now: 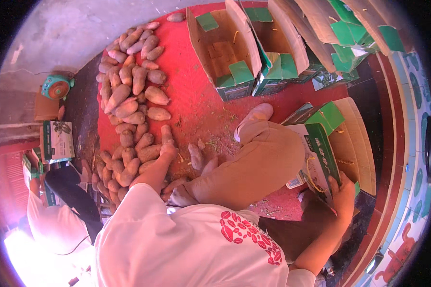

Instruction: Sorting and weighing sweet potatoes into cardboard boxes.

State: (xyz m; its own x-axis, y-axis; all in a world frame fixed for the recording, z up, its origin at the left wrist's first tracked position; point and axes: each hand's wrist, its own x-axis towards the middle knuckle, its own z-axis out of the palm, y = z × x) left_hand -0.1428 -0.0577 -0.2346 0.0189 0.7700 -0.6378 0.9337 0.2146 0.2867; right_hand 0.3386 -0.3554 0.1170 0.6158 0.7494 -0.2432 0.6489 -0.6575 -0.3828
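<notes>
My left hand (168,151) reaches to the right edge of the heap, its fingers closed around the lower end of a long brown tuber (166,133). Beneath and beside that wrist lie more brown tubers (127,175). On my right side stands an open green and white carton (326,152) with its brown flap (352,143) folded outward. My right hand (341,192) grips the near edge of this carton, thumb and fingers on either side of the wall. How deep the carton is filled cannot be seen.
Tubers cover the left of a red mat (189,67) strewn with soil crumbs. Open cartons (225,48) line the far right. A small teal fan (57,87) stands by the wall. At left, another person (57,215) sits near a carton (58,139). My bent leg (254,165) lies between my hands.
</notes>
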